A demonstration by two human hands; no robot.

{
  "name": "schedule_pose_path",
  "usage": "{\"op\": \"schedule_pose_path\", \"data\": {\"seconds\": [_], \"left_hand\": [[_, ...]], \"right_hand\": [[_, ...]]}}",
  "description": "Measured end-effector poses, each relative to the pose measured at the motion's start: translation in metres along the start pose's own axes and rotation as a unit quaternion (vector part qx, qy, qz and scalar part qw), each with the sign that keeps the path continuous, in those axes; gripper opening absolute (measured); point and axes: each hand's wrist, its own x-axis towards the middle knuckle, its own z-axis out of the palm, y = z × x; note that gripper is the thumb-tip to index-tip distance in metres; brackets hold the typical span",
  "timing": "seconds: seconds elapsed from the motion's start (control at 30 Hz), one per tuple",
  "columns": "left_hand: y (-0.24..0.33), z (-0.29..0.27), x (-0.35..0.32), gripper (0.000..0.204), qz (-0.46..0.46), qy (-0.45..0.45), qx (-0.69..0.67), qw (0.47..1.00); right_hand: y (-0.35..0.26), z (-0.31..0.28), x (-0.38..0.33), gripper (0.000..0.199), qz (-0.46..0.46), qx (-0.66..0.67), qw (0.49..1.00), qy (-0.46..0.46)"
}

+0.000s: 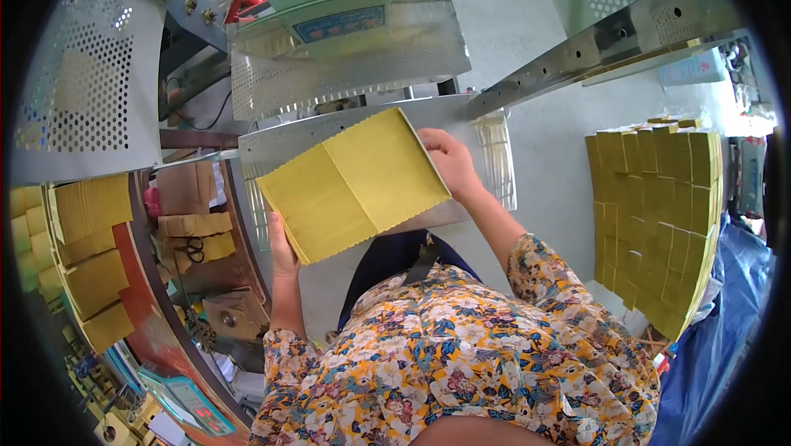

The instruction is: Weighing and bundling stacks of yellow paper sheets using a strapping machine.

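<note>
Between my two hands is a yellow paper bundle (354,186) with zigzag long edges and a crease across its middle. It is held tilted over the metal machine table (383,120). My left hand (283,246) grips its lower left end, the fingers partly hidden behind the paper. At the opposite short end, my right hand (447,161) is closed round the edge with its fingers curled. A pale edge shows along that right end. How many layers the bundle has cannot be told.
Ahead stands a machine with a clear plastic guard (346,50) and a metal rail (593,54). Stacked yellow paper bundles (651,207) rise at the right beside a blue tarp (725,314). At the left are brown paper piles (91,256), scissors (194,250) and a teal scale (185,401).
</note>
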Motion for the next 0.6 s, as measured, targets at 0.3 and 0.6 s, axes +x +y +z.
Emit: {"op": "schedule_pose_path", "data": {"seconds": [0.3,0.6], "left_hand": [[-0.002,0.000,0.006,0.065,0.030,0.000,0.067,0.997],[0.006,-0.001,0.002,0.062,-0.014,-0.010,0.057,0.998]], "right_hand": [[-0.025,-0.004,-0.008,0.025,0.091,0.014,0.994,-0.052],[-0.074,-0.002,-0.034,0.045,0.035,0.034,0.996,-0.080]]}}
